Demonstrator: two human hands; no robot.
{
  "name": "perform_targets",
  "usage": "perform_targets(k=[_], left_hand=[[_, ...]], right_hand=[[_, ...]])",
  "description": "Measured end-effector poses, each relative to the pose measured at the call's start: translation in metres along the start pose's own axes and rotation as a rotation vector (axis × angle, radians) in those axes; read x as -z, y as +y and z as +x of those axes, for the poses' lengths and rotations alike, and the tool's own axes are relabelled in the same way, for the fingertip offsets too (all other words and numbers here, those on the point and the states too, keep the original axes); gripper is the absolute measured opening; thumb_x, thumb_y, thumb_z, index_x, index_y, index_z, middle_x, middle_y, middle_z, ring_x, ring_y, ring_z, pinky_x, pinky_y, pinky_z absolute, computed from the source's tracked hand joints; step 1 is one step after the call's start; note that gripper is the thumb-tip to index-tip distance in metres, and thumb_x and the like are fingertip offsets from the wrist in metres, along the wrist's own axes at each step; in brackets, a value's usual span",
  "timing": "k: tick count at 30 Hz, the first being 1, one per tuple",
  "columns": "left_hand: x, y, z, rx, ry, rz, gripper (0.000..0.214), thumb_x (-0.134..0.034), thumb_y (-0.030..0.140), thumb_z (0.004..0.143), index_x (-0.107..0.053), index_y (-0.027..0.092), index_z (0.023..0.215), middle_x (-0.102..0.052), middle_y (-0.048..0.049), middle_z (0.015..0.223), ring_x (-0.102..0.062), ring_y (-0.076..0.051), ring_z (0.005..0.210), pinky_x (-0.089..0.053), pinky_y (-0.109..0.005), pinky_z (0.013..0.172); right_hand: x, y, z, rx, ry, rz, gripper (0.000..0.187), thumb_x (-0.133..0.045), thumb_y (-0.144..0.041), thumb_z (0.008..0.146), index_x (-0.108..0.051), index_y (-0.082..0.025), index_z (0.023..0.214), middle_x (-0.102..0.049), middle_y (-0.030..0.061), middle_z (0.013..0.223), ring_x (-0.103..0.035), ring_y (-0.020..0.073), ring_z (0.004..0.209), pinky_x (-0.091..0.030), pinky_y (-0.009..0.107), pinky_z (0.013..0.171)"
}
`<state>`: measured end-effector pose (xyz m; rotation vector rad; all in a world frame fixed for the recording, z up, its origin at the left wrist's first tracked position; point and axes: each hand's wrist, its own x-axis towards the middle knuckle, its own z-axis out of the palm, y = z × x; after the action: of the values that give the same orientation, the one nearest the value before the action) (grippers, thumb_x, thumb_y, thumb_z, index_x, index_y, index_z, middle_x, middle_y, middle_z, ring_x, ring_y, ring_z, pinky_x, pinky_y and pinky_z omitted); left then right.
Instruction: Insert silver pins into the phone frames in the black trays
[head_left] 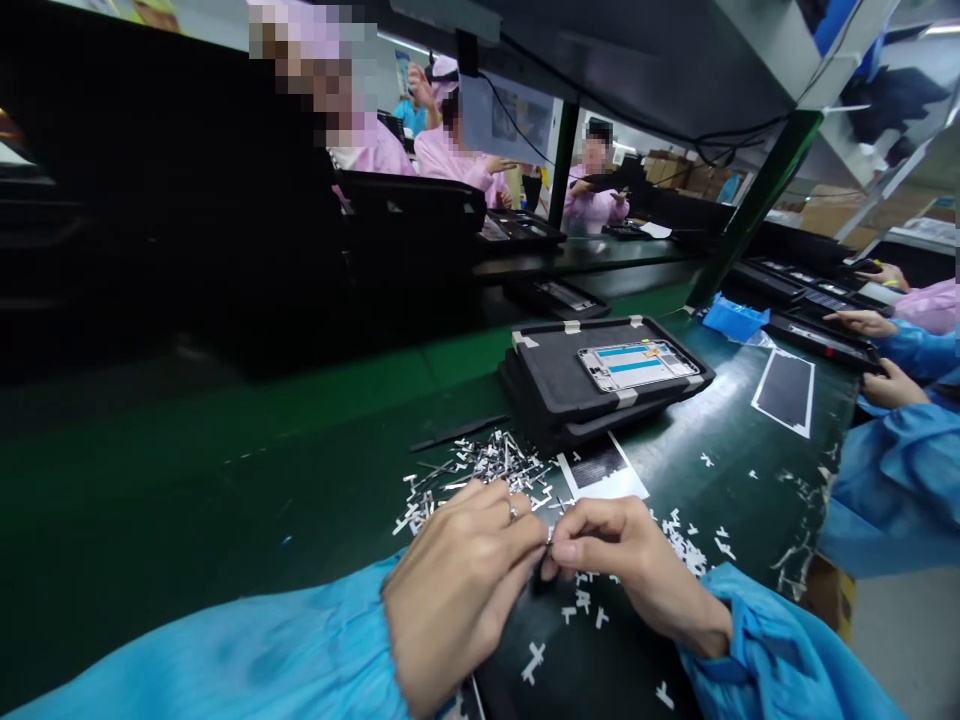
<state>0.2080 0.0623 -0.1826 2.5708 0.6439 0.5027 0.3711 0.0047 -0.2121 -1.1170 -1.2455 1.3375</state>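
Left hand (457, 580): fingers pinched on small part (550, 540).
Right hand (630, 560): pinching same part, fingertips meeting left's.
Clips pile (487, 465): just beyond the part, nearer left hand.
Tray (600, 375): beyond pile, rightward.

- Your hands, left (457, 585) and right (630, 570), meet fingertip to fingertip low over the belt (225, 470), hemmed by loose white clips (495, 465) ahead and around them.
- Straight ahead, just past the clips, the tray stack (600, 385) blocks you; a phone frame (637, 365) lies on top.
- A white-edged sheet (604, 470) lies flat between stack and right hand.
- To your left the belt gives you wide open room.
- To your right, a co-worker's blue sleeve (892, 490) and a dark sheet (784, 392) crowd the edge.
- Overhead, the shelf (637, 60) and its slanted post (750, 210) cap reach.
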Motion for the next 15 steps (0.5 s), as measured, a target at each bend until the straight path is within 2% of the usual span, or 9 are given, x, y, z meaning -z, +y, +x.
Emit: perform_targets(k=[7,15], left_hand=[[0.008,0.008,-0.004,-0.017,0.034,-0.05,0.027,-0.034,0.014,0.088,-0.057,0.02,0.076,-0.053,0.0014,0.071,-0.045,-0.013,0.071,-0.031,-0.027,0.067],[0.013,0.014,-0.007,0.071,-0.015,-0.21,0.024,-0.038,0.018,0.086,-0.058,0.021,0.072,-0.055,0.002,0.072,-0.048,-0.012,0.074,-0.033,-0.025,0.07]], right_hand=[[0.002,-0.007,0.001,-0.051,-0.123,0.234,0.013,-0.06,-0.025,0.074,-0.064,-0.013,0.072,-0.064,0.0049,0.068,-0.055,0.0105,0.06,-0.042,0.023,0.06],[0.001,-0.009,-0.002,-0.051,-0.17,0.252,0.016,-0.064,-0.029,0.071,-0.062,-0.014,0.067,-0.063,0.0035,0.063,-0.057,0.0117,0.056,-0.044,0.023,0.056]])
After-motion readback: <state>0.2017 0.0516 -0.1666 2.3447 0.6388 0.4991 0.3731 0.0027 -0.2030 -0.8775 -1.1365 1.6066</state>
